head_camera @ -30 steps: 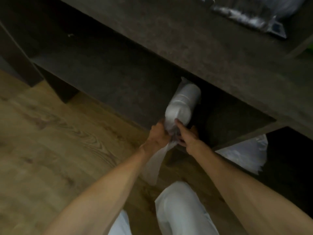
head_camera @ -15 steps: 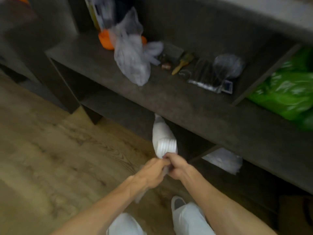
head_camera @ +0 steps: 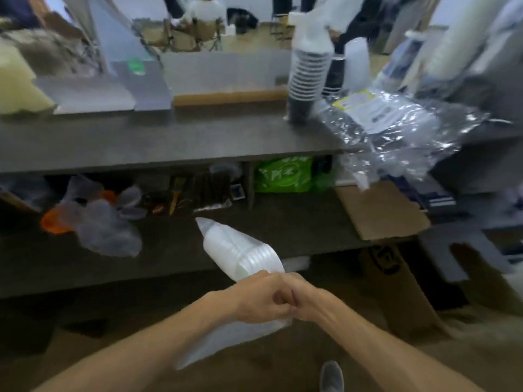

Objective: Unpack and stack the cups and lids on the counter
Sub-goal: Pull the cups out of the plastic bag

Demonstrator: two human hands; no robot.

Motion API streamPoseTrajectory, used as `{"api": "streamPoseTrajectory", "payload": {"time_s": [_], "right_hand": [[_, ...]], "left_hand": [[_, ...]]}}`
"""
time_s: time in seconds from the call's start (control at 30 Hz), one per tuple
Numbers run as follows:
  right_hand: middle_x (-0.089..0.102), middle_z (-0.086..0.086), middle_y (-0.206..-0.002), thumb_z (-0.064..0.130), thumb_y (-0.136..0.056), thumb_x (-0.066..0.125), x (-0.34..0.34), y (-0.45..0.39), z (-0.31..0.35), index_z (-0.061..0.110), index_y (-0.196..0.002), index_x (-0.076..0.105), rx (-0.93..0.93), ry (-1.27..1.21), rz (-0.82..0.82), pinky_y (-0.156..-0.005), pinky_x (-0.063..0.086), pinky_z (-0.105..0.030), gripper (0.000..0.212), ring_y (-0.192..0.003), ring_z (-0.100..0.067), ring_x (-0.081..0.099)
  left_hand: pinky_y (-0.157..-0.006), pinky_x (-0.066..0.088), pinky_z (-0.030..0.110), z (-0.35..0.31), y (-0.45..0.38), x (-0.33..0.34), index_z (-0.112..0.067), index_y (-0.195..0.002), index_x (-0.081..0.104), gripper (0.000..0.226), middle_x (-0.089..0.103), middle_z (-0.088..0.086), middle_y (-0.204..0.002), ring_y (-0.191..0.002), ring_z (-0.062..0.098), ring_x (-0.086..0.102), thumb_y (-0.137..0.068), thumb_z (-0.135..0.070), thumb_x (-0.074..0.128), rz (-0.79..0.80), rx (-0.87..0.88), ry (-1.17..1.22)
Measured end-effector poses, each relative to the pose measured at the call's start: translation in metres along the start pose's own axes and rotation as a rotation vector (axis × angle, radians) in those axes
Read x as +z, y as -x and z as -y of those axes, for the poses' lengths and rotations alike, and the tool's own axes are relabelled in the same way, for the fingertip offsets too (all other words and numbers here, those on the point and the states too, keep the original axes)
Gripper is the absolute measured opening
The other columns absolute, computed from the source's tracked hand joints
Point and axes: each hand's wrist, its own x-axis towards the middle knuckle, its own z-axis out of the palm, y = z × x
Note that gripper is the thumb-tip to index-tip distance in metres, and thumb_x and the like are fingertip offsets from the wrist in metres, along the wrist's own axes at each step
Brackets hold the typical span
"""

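Below the surface [head_camera: 169, 148], we have lifted the wrapped lid sleeve [head_camera: 240, 251] clear of the lower shelf; left hand [head_camera: 254, 302] and right hand [head_camera: 307, 299] fingers clamp its loose end, ready for unwrapping.

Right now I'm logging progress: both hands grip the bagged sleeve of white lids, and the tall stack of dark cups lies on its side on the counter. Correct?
Not quite. In the head view the stack of dark cups stands upright on the counter. Both hands, left hand and right hand, do grip the sleeve of white lids.
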Motion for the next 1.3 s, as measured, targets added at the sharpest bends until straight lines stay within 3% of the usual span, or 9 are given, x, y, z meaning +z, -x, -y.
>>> {"api": "streamPoseTrajectory", "payload": {"time_s": [0.1,0.17,0.27,0.37,0.53,0.67,0.93,1.1,1.3], "right_hand": [[0.074,-0.008,-0.082,0.021,-0.099,0.060,-0.049,0.033,0.016,0.010,-0.083,0.073,-0.043,-0.099,-0.145,-0.077,0.057,-0.026,0.023,-0.075,-0.007,0.073],[0.075,-0.001,-0.079,0.031,-0.096,0.063,-0.091,0.062,0.028,0.013,-0.087,0.075,-0.088,-0.159,-0.221,-0.077,0.055,-0.030,0.023,-0.078,-0.011,0.070],[0.071,-0.004,-0.081,0.021,-0.100,0.054,-0.159,0.098,0.036,0.014,-0.080,0.068,-0.176,-0.221,-0.333,-0.069,0.054,-0.026,0.026,-0.075,-0.013,0.068],[0.074,-0.008,-0.091,0.012,-0.099,0.052,-0.228,0.136,0.038,0.013,-0.091,0.067,-0.241,-0.322,-0.474,-0.064,0.056,-0.026,0.017,-0.081,-0.017,0.072],[0.070,-0.010,-0.095,0.010,-0.085,0.059,-0.353,0.175,0.047,0.010,-0.104,0.070,-0.302,-0.348,-0.577,-0.079,0.058,-0.041,0.022,-0.092,-0.026,0.068],[0.068,-0.023,-0.104,-0.009,-0.083,0.047,-0.441,0.199,0.066,-0.002,-0.110,0.065,-0.339,-0.339,-0.561,-0.088,0.058,-0.049,0.033,-0.098,-0.036,0.068],[0.052,-0.025,-0.102,-0.016,-0.086,0.034,-0.545,0.200,0.100,-0.010,-0.105,0.055,-0.462,-0.490,-0.582,-0.079,0.052,-0.048,0.029,-0.093,-0.041,0.056],[0.068,-0.029,-0.107,-0.004,-0.090,0.042,-0.592,0.170,0.119,-0.005,-0.099,0.063,-0.417,-0.464,-0.739,-0.095,0.054,-0.059,0.022,-0.100,-0.041,0.067],[0.063,-0.024,-0.112,0.004,-0.088,0.044,-0.636,0.106,0.165,-0.005,-0.127,0.048,-0.373,-0.463,-0.837,-0.090,0.058,-0.056,0.040,-0.102,-0.039,0.066]], "left_hand": [[-0.082,0.056,0.024,-0.049,-0.038,-0.015,-0.030,-0.105,0.073,0.014,0.070,-0.017,-0.099,-0.091,-0.001,0.066,-0.097,-0.028,0.061,-0.127,0.119,-0.071],[-0.084,0.055,0.028,-0.078,-0.075,-0.025,-0.030,-0.107,0.072,0.014,0.067,-0.016,-0.102,-0.094,0.003,0.063,-0.095,-0.031,0.064,-0.251,0.198,-0.179],[-0.102,0.044,0.029,-0.119,-0.132,-0.032,-0.030,-0.116,0.060,0.026,0.051,-0.012,-0.128,-0.115,0.008,0.049,-0.091,-0.035,0.067,-0.420,0.361,-0.436],[-0.114,0.035,0.037,-0.168,-0.196,-0.034,-0.029,-0.132,0.044,0.055,0.040,-0.003,-0.148,-0.135,0.019,0.040,-0.083,-0.036,0.069,-0.471,0.497,-0.636],[-0.114,0.037,0.049,-0.254,-0.296,-0.025,-0.023,-0.138,0.049,0.065,0.050,0.004,-0.144,-0.135,0.027,0.046,-0.079,-0.051,0.056,-0.668,0.536,-0.715],[-0.117,0.030,0.048,-0.309,-0.357,-0.023,-0.024,-0.141,0.043,0.075,0.047,0.006,-0.146,-0.138,0.028,0.041,-0.077,-0.054,0.067,-0.789,0.484,-0.728],[-0.112,0.034,0.053,-0.377,-0.456,-0.051,-0.021,-0.141,0.042,0.076,0.043,0.009,-0.147,-0.137,0.031,0.039,-0.079,-0.055,0.068,-0.774,0.450,-0.725],[-0.104,0.047,0.042,-0.396,-0.522,-0.057,-0.009,-0.143,0.035,0.070,0.034,0.013,-0.149,-0.138,0.030,0.032,-0.086,-0.031,0.071,-0.625,0.465,-0.584],[-0.108,0.042,0.038,-0.389,-0.594,-0.085,-0.004,-0.141,0.035,0.071,0.036,0.014,-0.146,-0.137,0.029,0.033,-0.085,-0.018,0.074,-0.574,0.368,-0.483]]}}
